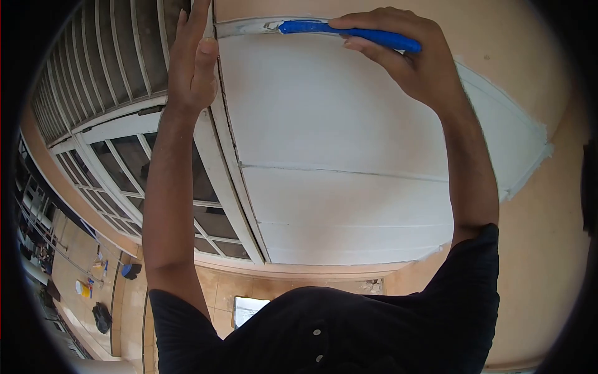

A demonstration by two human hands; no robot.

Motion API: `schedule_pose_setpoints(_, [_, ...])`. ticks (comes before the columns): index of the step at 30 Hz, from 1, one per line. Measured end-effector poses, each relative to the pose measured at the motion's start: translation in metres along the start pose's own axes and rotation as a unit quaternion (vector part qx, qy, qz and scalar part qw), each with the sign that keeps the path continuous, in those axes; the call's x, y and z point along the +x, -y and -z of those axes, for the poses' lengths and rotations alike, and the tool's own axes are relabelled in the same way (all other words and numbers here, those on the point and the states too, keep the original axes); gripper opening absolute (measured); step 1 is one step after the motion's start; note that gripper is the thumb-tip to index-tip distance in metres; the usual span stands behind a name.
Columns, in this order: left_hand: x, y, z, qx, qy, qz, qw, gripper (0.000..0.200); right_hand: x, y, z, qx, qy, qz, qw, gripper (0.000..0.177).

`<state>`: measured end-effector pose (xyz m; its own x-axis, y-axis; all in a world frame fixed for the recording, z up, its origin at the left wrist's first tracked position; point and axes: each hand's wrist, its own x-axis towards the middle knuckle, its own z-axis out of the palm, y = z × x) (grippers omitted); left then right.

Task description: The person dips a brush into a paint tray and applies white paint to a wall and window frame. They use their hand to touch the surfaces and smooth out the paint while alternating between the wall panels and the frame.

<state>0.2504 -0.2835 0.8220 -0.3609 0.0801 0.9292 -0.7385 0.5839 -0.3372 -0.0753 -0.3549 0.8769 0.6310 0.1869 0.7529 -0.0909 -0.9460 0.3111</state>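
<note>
My right hand (405, 47) is closed around the blue handle of a paintbrush (308, 27), held nearly level near the top of the view. The brush's pale, paint-smeared head points left and lies at the light strip (240, 28) along the upper edge of the white wall panel (336, 100). My left hand (194, 68) is raised beside the white window frame (227, 143). Its fingers stretch upward, partly cut off by the top of the view, with nothing visible in them.
Barred louvres (106, 56) and a glass-paned window (121, 162) stand on the left. Peach wall (536, 249) borders the panel on the right. Below, a white rectangular thing (250, 308) lies on the tiled floor. Farther left are a yellow container (82, 288) and a black bag (101, 318).
</note>
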Motion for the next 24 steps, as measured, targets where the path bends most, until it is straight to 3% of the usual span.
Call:
schedule_pose_setpoints(2, [-0.003,-0.005,-0.005,-0.004,-0.001,0.010,1.000,0.085,0.007,-0.016,-0.016,0.042,-0.009,0.131,0.990,0.021])
schedule_pose_setpoints(3, [-0.003,-0.013,-0.002,0.010,0.007,0.030,0.999,0.086,0.002,-0.016,-0.012,0.040,-0.009,0.129,0.991,0.021])
schedule_pose_setpoints(5, [-0.016,0.002,0.006,0.011,0.001,0.037,0.999,0.088,-0.006,-0.007,-0.009,-0.032,0.016,0.007,0.999,0.023])
schedule_pose_setpoints(8, [-0.022,0.003,0.018,0.005,-0.010,0.037,0.999,0.090,-0.011,-0.007,-0.003,0.014,-0.015,-0.040,0.999,0.023])
schedule_pose_setpoints(13, [-0.029,-0.011,0.031,0.086,0.026,0.106,0.990,0.087,0.022,-0.006,-0.042,0.077,-0.051,-0.028,0.995,0.025])
schedule_pose_setpoints(15, [-0.040,-0.003,0.035,0.093,0.026,0.105,0.990,0.086,0.038,-0.007,-0.054,0.158,0.013,-0.008,0.987,0.029])
schedule_pose_setpoints(18, [-0.047,-0.006,0.045,0.093,0.036,0.115,0.988,0.084,0.034,-0.009,-0.056,0.099,0.006,-0.009,0.995,0.025])
schedule_pose_setpoints(20, [-0.056,-0.006,0.054,0.093,0.039,0.135,0.986,0.083,0.025,-0.008,-0.051,0.134,-0.017,-0.023,0.991,0.025])
schedule_pose_setpoints(23, [-0.055,0.015,0.056,0.014,0.018,-0.009,1.000,0.075,0.036,-0.004,-0.054,0.184,-0.048,-0.049,0.981,0.024])
schedule_pose_setpoints(24, [-0.053,0.008,0.057,0.011,0.021,-0.008,1.000,0.075,0.039,-0.001,-0.054,0.199,-0.052,-0.061,0.977,0.024])
